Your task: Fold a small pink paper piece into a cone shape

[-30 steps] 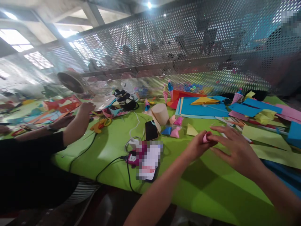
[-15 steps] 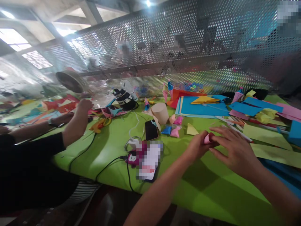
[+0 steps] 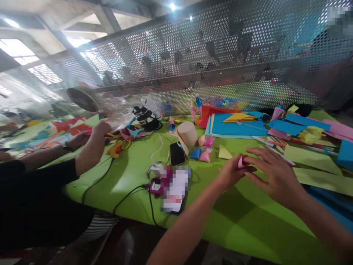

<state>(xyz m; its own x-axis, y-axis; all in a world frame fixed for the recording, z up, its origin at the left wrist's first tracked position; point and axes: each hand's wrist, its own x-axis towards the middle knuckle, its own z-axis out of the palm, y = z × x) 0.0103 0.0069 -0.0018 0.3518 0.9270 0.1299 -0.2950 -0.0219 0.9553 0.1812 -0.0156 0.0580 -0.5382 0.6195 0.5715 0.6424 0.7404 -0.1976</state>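
My left hand (image 3: 231, 173) and my right hand (image 3: 273, 175) meet over the green table (image 3: 132, 173), both pinching a small pink paper piece (image 3: 241, 161) rolled between the fingertips. My right hand's fingers are spread above it. Just beyond lie small folded paper cones (image 3: 205, 154) in pink and blue and a yellow triangle (image 3: 224, 152).
A co-worker's arms (image 3: 88, 151) rest at the left near yellow scissors (image 3: 118, 146). A black phone (image 3: 177, 152), a tan paper cup (image 3: 188, 133), cables (image 3: 129, 191), blue paper sheets (image 3: 237, 127) and a perforated metal screen (image 3: 220, 66) surround the area.
My hands have stayed together on the pink piece, shifting only slightly. The co-worker's raised hand has moved a little.
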